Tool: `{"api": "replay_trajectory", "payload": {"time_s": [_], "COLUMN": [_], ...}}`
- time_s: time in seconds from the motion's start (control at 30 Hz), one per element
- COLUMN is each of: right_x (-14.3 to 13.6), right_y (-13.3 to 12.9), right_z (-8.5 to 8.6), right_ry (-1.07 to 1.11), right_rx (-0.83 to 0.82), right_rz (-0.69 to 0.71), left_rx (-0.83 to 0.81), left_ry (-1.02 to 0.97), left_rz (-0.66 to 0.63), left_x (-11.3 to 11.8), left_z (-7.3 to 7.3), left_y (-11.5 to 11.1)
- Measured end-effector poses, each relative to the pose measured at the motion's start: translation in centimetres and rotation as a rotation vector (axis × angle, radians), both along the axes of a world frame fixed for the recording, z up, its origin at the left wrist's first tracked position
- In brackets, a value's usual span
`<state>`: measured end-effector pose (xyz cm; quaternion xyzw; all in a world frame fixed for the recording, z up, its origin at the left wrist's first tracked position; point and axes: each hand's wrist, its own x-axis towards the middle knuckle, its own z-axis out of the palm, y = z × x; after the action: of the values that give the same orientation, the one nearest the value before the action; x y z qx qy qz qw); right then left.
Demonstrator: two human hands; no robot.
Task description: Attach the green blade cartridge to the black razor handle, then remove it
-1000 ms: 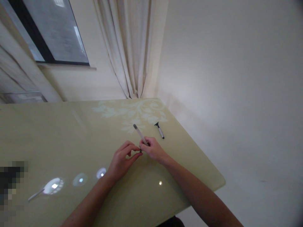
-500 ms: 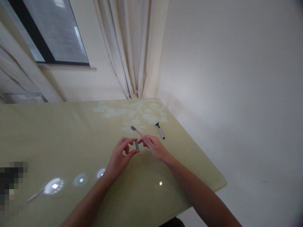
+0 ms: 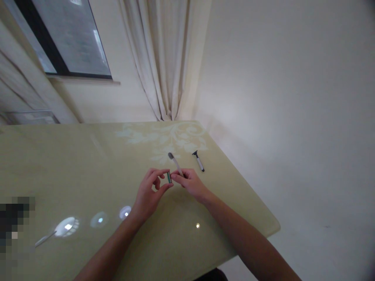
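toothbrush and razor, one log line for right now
left hand: pinching small green-faced piece | right hand: holding toothbrush | razor: on table

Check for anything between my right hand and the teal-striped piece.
Nothing visible does: the right hand is right beside the teal-striped piece, the toothbrush it holds angles away, and the razor lies farther off.

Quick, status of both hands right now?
Left hand: closed on a small dark and teal piece, pinched between thumb and fingers.
Right hand: closed on a toothbrush, head end sticking out.
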<state>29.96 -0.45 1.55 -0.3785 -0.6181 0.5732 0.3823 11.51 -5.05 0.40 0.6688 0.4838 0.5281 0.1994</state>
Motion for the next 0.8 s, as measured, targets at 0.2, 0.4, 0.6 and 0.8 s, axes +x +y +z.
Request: {"api": "replay_trajectory", "payload": {"time_s": [0.2, 0.4, 0.6, 0.8], "right_x": [0.01, -0.10, -0.30, -0.35], "right_y": [-0.22, -0.19, -0.28, -0.24], "right_z": [0.21, 0.04, -0.18, -0.32], "right_ry": [0.079, 0.081, 0.102, 0.110], "right_rx": [-0.119, -0.126, -0.141, -0.150], "right_rz": [0.013, 0.005, 0.011, -0.001], "left_rx": [0.024, 0.047, 0.057, 0.066], "left_ry": [0.023, 0.042, 0.066, 0.083], "left_rz": [-0.032, -0.052, -0.063, -0.041], "left_x": [0.08, 0.09, 0.17, 0.16], "left_z": [-0.24, -0.47, -0.36, -0.13], "left_y": [-0.06, -0.07, -0.21, -0.31]}}
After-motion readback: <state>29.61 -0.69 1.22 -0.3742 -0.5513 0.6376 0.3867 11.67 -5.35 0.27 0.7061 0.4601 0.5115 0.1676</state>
